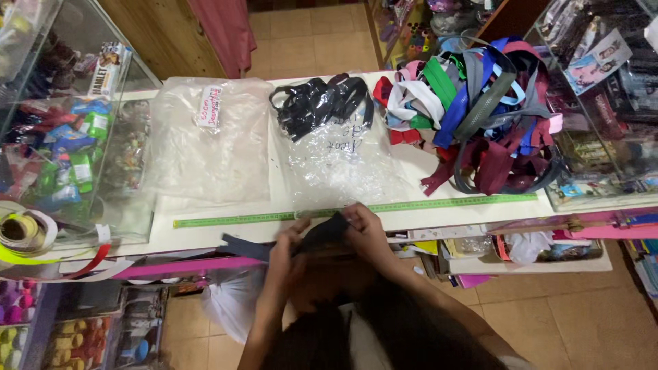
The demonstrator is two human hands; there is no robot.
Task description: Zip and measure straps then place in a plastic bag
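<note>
Both forearms reach up from the lower frame to the near edge of the counter [226,236]. The left hand [286,248] is bent at the wrist, its fingers closed on a dark strip [250,247] whose free end trails left along the edge. The right hand [367,229] grips the strip's bunched part, held between both hands. A green tape measure [439,204] lies along the near edge, just beyond the hands. Farther back: a flat clear bag [205,140], a clear bag with black zippers [322,103], and a loose pile of coloured zippers [480,109] at the right end.

White counter [219,236], glass showcases [62,137], tiled floor [301,34].
</note>
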